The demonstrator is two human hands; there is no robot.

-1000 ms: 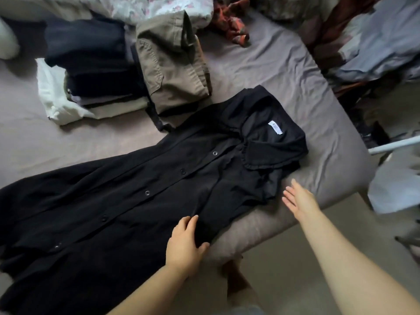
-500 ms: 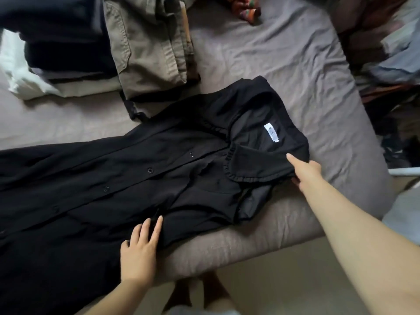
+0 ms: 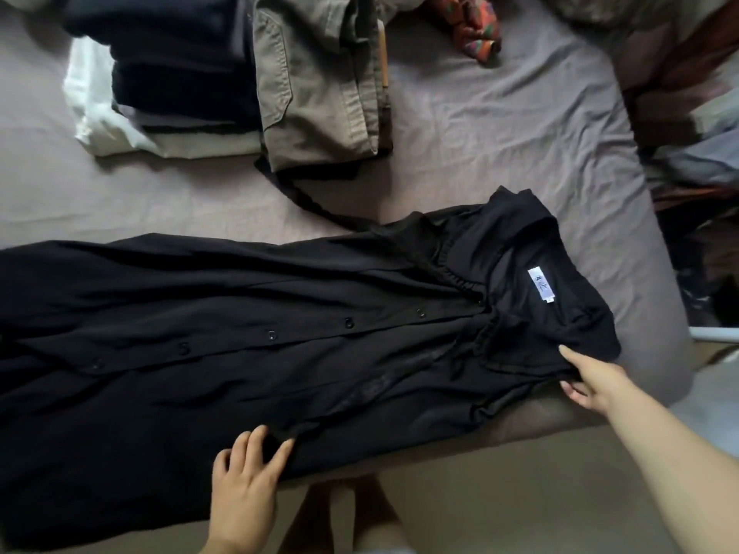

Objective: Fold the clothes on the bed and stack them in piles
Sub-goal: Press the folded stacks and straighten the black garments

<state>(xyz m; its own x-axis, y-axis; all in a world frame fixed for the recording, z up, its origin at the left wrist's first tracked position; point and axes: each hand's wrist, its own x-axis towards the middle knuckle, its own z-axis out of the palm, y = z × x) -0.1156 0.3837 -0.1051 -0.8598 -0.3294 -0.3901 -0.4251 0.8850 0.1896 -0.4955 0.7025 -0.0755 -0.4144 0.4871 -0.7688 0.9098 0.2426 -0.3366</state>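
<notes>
The black dress [image 3: 280,333] lies spread along the near side of the bed [image 3: 500,133], with its collar toward the right and its lower edge hanging over the bed edge. The risk I see is that this thin cloth slides toward the floor if the near edge is pulled, or that the shoulder is folded in crooked and makes wrinkles, because the two hands hold it at points far apart. The left hand [image 3: 244,485] rests on the near edge with spread fingers, nearly straight, pressing and not gripping. The right hand [image 3: 592,377] is at the near shoulder beside the collar; the index finger lies on the cloth and the other fingers curl below, so it seems to pinch the edge. Folded piles [image 3: 192,74] stand at the far side.
</notes>
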